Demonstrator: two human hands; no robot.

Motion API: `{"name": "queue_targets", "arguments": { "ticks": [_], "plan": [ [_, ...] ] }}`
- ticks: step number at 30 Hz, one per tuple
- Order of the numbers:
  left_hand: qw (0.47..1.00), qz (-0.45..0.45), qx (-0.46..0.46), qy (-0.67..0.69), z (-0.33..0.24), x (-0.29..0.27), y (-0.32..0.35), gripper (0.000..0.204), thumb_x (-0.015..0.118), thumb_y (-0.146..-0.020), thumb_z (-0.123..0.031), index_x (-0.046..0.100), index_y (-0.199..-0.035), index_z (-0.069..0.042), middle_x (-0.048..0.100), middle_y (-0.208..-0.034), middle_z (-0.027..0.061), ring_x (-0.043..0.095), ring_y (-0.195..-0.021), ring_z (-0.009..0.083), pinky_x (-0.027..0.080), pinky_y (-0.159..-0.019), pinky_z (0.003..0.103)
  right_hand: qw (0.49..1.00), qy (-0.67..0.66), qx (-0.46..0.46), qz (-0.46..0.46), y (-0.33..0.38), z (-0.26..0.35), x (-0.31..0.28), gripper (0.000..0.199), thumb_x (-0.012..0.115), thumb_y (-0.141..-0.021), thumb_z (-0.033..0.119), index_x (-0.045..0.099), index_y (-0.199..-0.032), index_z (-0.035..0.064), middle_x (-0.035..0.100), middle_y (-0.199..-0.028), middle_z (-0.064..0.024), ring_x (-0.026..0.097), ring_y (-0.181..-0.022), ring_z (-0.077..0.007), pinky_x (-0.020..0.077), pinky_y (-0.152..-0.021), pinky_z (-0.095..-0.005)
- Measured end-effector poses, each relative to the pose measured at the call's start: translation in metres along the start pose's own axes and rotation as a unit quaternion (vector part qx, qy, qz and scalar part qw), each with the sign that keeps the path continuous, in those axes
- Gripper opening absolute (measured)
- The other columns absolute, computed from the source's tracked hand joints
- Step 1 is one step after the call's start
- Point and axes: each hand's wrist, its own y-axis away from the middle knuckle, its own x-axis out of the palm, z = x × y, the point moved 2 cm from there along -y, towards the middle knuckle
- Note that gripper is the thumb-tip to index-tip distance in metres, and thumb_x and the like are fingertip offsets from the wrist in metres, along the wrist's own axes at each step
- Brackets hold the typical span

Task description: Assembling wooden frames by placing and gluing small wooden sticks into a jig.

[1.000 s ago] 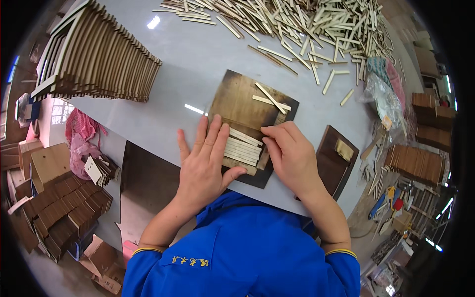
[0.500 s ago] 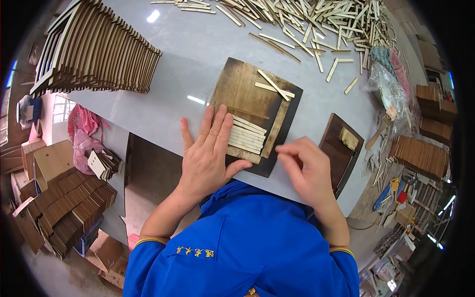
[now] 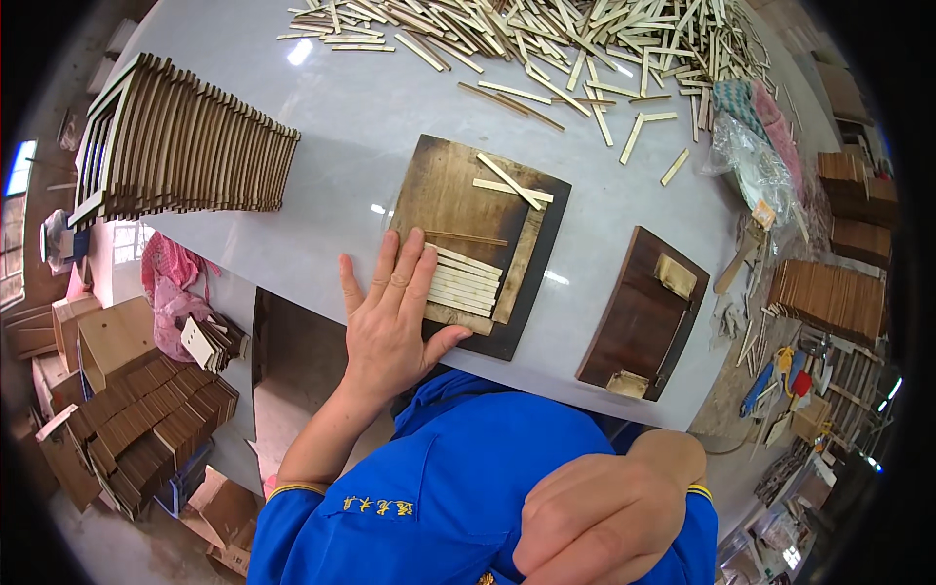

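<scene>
My left hand (image 3: 387,327) lies flat with its fingers spread, pressing on the left ends of several pale wooden strips (image 3: 466,283). They sit side by side on a dark-edged wooden board (image 3: 444,180), inside a wooden corner guide (image 3: 520,261). Above this row, one thin brown strip (image 3: 473,239) rests apart. Two loose pale sticks (image 3: 512,190) cross at the board's far right corner. Close to my chest, my right hand (image 3: 604,517) is closed with its fingers curled under; whatever it may hold is hidden.
Right of the board lies a dark brown panel (image 3: 634,317) with two pale blocks. A large pile of strips (image 3: 604,39) covers the far side of the table. Stacked slatted frames (image 3: 195,146) stand at far left. A plastic bag (image 3: 746,156) lies at the right edge.
My right hand has drawn back from beside the board toward my chest. My left hand stays spread on the strips. The whole view has shifted slightly.
</scene>
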Motion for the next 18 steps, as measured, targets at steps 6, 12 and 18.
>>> {"name": "queue_targets", "arguments": {
  "ticks": [6, 12, 18],
  "plan": [
    [1.0, -0.031, 0.007, 0.002, 0.003, 0.006, 0.003, 0.079, 0.06, -0.099, -0.06, 0.055, -0.15, 0.0, 0.052, -0.161, 0.0163, 0.04, -0.156, 0.0334, 0.003, -0.13, 0.057, 0.999, -0.021, -0.014, 0.02, -0.001, 0.01, -0.007, 0.025, 0.077, -0.097, 0.013, 0.075, -0.116, -0.0031, 0.072, -0.098, -0.0122, 0.067, -0.076, -0.0232, 0.0559, -0.066, -0.0297],
    [0.999, -0.045, 0.005, -0.009, 0.003, 0.004, 0.004, 0.074, 0.061, -0.1, -0.055, 0.057, -0.149, 0.0, 0.055, -0.158, 0.0162, 0.043, -0.154, 0.0338, 0.007, -0.13, 0.057, 0.998, 0.005, 0.02, 0.055, -0.002, 0.013, -0.021, 0.021, 0.08, -0.094, 0.011, 0.076, -0.112, 0.001, 0.071, -0.103, -0.011, 0.067, -0.078, -0.0246, 0.0564, -0.071, -0.0311],
    [0.999, -0.052, 0.006, 0.004, 0.0, 0.005, 0.001, 0.069, 0.064, -0.099, -0.05, 0.058, -0.148, -0.001, 0.057, -0.156, 0.0155, 0.045, -0.153, 0.0333, 0.011, -0.13, 0.058, 0.753, 0.642, 0.069, -0.126, -0.002, -0.066, -0.084, 0.03, 0.073, -0.083, -0.003, 0.071, -0.113, 0.0013, 0.069, -0.108, -0.0092, 0.067, -0.086, -0.0266, 0.0555, -0.076, -0.0344]
  ]
}}
